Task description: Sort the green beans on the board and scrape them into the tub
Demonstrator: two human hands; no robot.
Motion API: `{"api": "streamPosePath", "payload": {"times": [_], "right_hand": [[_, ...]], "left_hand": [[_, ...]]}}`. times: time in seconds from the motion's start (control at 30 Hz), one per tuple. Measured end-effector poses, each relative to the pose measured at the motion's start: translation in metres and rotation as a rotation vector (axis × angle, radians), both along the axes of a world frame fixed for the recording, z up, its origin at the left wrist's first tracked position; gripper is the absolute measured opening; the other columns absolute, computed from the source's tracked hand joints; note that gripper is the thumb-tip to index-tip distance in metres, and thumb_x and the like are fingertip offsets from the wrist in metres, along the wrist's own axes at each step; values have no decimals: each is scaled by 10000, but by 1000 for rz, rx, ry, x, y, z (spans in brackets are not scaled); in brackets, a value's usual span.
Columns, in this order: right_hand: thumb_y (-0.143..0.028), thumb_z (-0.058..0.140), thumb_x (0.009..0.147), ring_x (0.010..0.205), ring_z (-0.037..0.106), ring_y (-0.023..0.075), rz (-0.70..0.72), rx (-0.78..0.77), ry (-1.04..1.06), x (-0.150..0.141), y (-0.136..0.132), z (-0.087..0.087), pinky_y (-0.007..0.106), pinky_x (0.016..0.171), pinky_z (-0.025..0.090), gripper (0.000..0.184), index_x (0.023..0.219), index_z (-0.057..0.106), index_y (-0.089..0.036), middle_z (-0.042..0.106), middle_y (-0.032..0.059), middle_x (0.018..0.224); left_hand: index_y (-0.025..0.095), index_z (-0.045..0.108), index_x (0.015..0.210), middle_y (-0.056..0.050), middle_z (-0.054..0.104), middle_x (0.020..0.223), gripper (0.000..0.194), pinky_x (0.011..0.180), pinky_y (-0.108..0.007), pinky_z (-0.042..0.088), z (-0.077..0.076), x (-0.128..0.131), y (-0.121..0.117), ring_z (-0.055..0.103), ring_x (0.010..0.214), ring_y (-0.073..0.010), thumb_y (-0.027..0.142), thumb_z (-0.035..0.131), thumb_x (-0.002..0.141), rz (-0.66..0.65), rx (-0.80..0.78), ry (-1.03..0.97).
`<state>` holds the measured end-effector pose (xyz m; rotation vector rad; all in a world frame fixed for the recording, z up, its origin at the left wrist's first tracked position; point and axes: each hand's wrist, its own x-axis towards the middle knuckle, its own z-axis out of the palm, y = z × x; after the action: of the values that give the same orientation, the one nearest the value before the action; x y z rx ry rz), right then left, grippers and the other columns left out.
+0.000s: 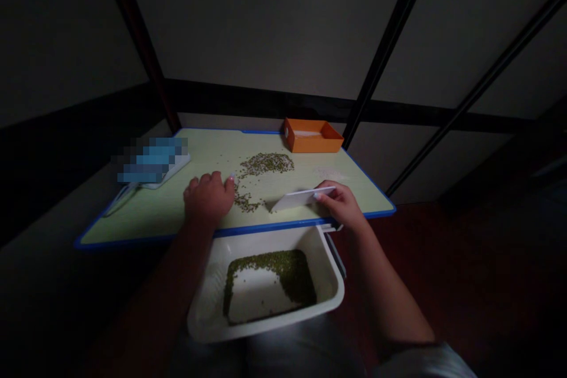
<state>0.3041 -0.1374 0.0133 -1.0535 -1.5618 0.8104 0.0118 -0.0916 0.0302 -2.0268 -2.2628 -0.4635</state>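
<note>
My right hand grips a thin white card between thumb and fingers, its long edge low over the table and its far end near some scattered grains. My left hand rests on the pale green table top, thumb apart from the bent fingers, with nothing visible in it. Just right of its thumb lie loose green grains. Farther back spreads a larger pile of mixed green and whitish grains. Below the near edge, a white tub holds many green grains, with part of its bottom bare.
An orange open box with something whitish inside stands at the table's back right. Whitish grains lie in front of it. At the left is a pixelated blue item on a white base with a cable. A blue rim edges the table.
</note>
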Motion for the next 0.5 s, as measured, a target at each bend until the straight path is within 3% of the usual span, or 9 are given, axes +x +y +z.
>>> {"api": "streamPosePath", "payload": {"times": [0.23,0.5], "right_hand": [[-623,796,725,578,491,135,-41,14,-7,-3,-1,1,260,562,423,445,713,637,-207,577,-15,623],[-581,794,755,597,537,141,58,4,-53,-8,-3,4,267,589,454,400,739,685,-197,639,5,657]], "left_hand": [[70,657,1286,-255,677,1313,583,1047,-542,448,-3,0,2,581,1272,-418,421,307,978,-2,27,-24],[73,652,1298,-247,679,1311,583,1053,-536,446,-2,0,1,580,1272,-413,425,311,982,2,20,-20]]}}
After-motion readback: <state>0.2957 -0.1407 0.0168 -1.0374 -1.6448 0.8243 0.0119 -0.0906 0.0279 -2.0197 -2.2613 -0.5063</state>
